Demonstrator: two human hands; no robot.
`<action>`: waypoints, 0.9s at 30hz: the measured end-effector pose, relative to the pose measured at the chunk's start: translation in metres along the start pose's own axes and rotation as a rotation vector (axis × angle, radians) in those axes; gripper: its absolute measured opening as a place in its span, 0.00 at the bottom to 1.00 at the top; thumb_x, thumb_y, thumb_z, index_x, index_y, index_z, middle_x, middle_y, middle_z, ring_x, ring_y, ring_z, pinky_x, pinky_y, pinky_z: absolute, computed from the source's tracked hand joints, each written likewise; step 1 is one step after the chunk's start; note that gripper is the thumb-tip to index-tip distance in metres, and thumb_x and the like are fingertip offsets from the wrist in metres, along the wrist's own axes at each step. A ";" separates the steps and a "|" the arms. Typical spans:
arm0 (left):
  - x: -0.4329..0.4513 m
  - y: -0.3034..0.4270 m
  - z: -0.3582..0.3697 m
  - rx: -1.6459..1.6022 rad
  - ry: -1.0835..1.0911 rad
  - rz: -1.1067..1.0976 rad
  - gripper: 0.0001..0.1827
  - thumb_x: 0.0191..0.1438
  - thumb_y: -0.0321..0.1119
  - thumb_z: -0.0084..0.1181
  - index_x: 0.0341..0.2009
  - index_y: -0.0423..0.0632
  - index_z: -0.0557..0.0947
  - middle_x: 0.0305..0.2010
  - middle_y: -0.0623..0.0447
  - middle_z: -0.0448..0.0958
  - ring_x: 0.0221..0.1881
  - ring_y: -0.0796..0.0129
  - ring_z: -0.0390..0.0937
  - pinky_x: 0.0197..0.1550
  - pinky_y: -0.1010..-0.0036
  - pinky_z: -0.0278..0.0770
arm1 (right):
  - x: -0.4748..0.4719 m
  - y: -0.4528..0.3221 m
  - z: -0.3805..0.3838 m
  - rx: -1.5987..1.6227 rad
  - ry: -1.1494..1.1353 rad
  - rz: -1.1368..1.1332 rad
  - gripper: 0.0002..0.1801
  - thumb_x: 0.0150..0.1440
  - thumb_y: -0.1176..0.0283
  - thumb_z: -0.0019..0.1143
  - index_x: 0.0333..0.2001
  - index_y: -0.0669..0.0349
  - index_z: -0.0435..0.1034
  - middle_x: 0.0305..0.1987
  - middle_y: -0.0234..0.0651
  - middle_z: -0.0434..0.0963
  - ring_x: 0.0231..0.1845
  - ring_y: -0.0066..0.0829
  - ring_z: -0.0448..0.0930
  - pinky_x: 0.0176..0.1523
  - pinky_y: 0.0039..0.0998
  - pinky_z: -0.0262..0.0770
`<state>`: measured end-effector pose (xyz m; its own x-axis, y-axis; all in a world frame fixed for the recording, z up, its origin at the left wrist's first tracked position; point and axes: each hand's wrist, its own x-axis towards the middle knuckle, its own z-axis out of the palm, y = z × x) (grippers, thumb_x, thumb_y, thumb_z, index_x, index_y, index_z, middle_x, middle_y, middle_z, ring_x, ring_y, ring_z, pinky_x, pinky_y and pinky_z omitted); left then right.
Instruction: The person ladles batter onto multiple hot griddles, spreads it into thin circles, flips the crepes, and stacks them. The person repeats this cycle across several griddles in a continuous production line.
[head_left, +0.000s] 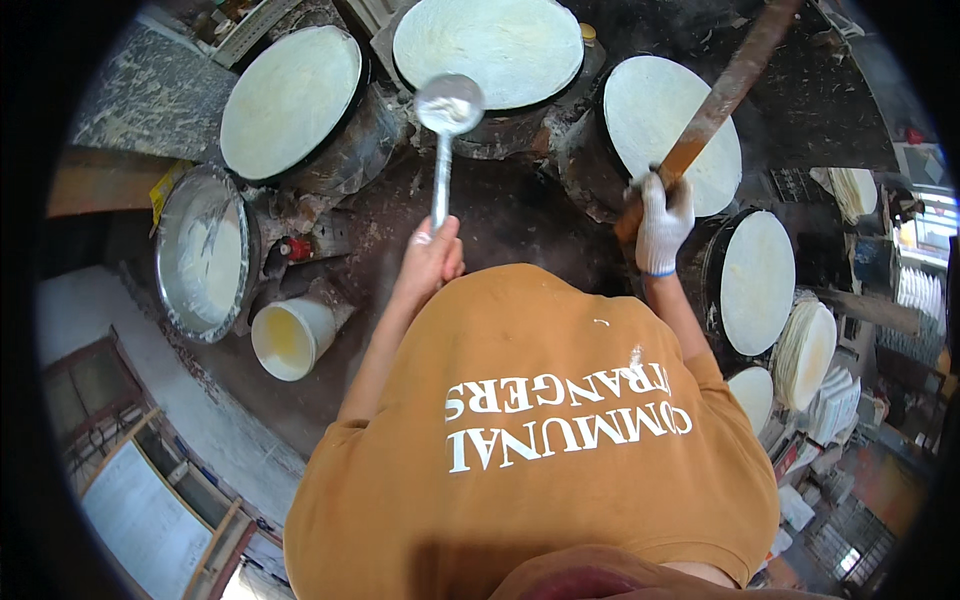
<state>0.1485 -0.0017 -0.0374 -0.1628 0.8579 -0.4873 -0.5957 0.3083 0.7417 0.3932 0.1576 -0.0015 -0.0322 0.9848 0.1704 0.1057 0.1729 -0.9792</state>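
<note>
My bare left hand (431, 259) grips the handle of a metal ladle (442, 169), whose bowl holds some pale batter. The ladle bowl appears in front of the near edge of the middle round flatbread (487, 52); whether they touch I cannot tell. A white knit glove covers my right hand (664, 225), closed around a long flat wooden paddle (724, 97). The paddle slants to the upper right, across the flatbread (637, 112) on the right-hand griddle. To the left, another pale flatbread (292, 105) covers a round griddle.
A metal basin (163, 259) of white batter stands at left, beside a white bucket (319, 330) with yellowish liquid. Another flatbread (757, 281) lies at right, near a stack of flatbreads (806, 356). A red knob (298, 249) sits beside the basin.
</note>
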 end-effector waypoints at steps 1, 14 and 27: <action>0.004 0.016 -0.011 0.003 0.029 0.063 0.14 0.61 0.45 0.48 0.33 0.50 0.63 0.09 0.61 0.57 0.08 0.79 0.55 0.13 0.81 0.56 | 0.012 -0.010 0.014 -0.046 -0.028 0.023 0.07 0.57 0.74 0.50 0.35 0.68 0.67 0.27 0.35 0.75 0.25 0.19 0.73 0.30 0.21 0.70; -0.025 0.129 -0.132 -0.108 0.421 0.441 0.14 0.65 0.42 0.37 0.28 0.51 0.65 0.08 0.60 0.56 0.08 0.77 0.52 0.20 0.80 0.56 | 0.094 0.098 0.137 -0.562 -0.833 0.036 0.09 0.50 0.71 0.57 0.34 0.63 0.69 0.26 0.44 0.75 0.23 0.38 0.75 0.29 0.33 0.71; -0.061 0.115 -0.111 -0.273 0.842 0.590 0.16 0.65 0.43 0.36 0.28 0.51 0.67 0.07 0.60 0.54 0.08 0.77 0.51 0.20 0.79 0.56 | 0.144 0.080 0.228 -0.700 -1.570 -0.644 0.09 0.51 0.71 0.48 0.38 0.56 0.66 0.35 0.47 0.69 0.38 0.51 0.74 0.41 0.41 0.71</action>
<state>0.0026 -0.0641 0.0267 -0.9129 0.2486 -0.3237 -0.3841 -0.2556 0.8872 0.1707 0.3100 -0.0806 -0.9779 -0.0776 -0.1940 0.0356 0.8529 -0.5208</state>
